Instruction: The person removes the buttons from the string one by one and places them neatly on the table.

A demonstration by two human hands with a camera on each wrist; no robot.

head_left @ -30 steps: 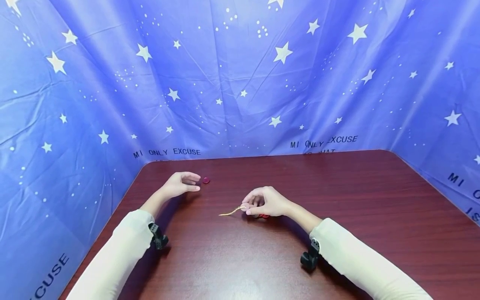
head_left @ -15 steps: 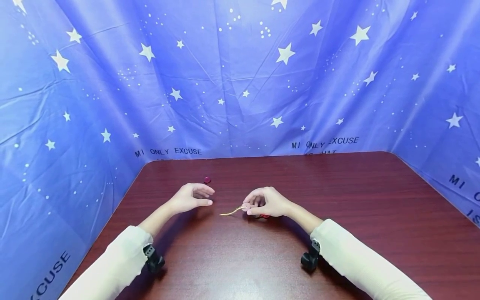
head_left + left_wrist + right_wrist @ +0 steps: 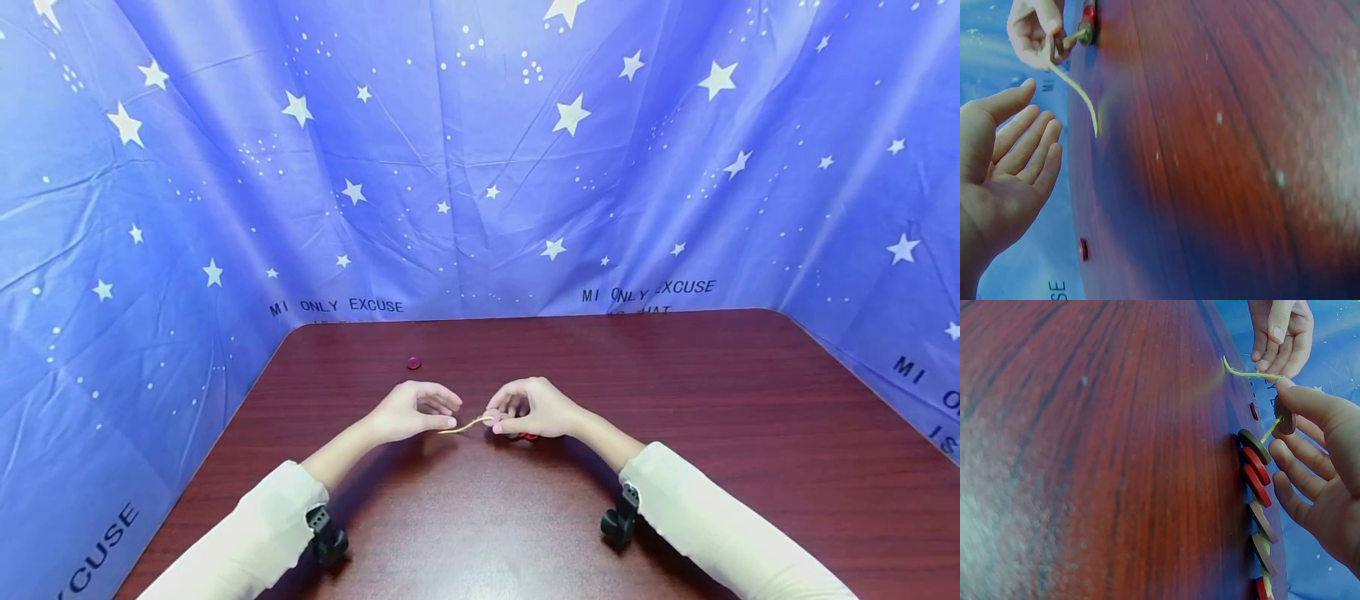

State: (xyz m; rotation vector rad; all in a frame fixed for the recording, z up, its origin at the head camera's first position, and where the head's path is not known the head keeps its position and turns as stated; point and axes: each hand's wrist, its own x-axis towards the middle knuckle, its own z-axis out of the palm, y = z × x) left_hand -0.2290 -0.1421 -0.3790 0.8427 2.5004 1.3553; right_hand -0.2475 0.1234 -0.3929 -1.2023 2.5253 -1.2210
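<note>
My right hand (image 3: 536,406) pinches a brown button (image 3: 1285,415) between thumb and fingers. A yellow cord (image 3: 467,426) runs through this button, and its free end sticks out to the left. Farther down the cord, in the right wrist view, several red buttons (image 3: 1256,464) and brown buttons (image 3: 1262,520) stand strung in a row on the table, below the right hand. My left hand (image 3: 416,411) hovers beside the cord's free end with fingers spread and relaxed. In the left wrist view a gap shows between its fingers (image 3: 1029,147) and the cord.
A loose dark red button (image 3: 414,363) lies on the table behind the left hand. The brown wooden table (image 3: 675,383) extends to both sides. A blue star-patterned curtain (image 3: 480,167) hangs around its far edge and sides.
My left hand has moved from beside the loose red button toward me and to the right, up to the cord's free end. The right hand keeps its place and its pinch on the brown button.
</note>
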